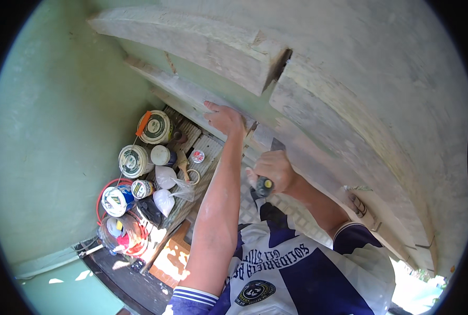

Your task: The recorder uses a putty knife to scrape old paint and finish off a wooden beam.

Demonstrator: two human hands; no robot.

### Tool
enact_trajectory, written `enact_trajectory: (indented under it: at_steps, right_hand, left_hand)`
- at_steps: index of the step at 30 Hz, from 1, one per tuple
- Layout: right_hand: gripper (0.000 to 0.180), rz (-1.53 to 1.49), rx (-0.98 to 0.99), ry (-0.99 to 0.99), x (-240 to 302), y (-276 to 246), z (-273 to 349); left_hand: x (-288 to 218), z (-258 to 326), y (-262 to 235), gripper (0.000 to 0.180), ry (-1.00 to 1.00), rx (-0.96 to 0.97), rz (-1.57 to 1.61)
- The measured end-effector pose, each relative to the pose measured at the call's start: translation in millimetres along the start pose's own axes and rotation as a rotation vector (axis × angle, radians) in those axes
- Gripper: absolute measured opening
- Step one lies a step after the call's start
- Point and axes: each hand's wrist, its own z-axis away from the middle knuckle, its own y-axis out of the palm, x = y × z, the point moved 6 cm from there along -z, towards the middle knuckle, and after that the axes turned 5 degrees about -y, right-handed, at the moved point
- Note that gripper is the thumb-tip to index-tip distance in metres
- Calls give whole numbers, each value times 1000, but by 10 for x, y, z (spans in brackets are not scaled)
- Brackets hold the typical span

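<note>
My right hand (274, 170) is wrapped round the dark handle of what looks like a putty knife (278, 145). Its flat grey blade sticks out past the fist towards the pale, smeared lower board (292, 148), and a yellow spot marks the handle's end. Whether the blade touches the board, I cannot tell. My left hand (227, 119) lies against the same board further left, fingers stretched out and nothing held. Just right of that hand, a narrow dark gap (253, 126) breaks the board.
A curved upper board (202, 47) with a wide gap runs overhead. On wooden planks (208, 144) at the left stand lidded buckets (156, 127), a small can (142, 188), clear bags of white powder (164, 201), a brush (183, 164) and a tape roll (193, 177). A green wall (60, 136) rises behind.
</note>
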Motion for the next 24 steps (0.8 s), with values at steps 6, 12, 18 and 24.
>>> enact_trajectory:
  at_steps: [6, 12, 18, 24]
  right_hand:
    - [33, 105, -96, -179, 250, -334, -285]
    - [30, -12, -218, -36, 174, -355, -296]
    - [28, 89, -248, 219, -27, -504, -245]
    - [24, 250, -227, 245, -26, -490, -167]
  left_hand:
    - [43, -37, 63, 84, -15, 90, 74]
    - [21, 28, 20, 83, -19, 89, 32]
    - [46, -54, 59, 80, -52, 77, 25]
    - [58, -25, 76, 80, -76, 94, -22]
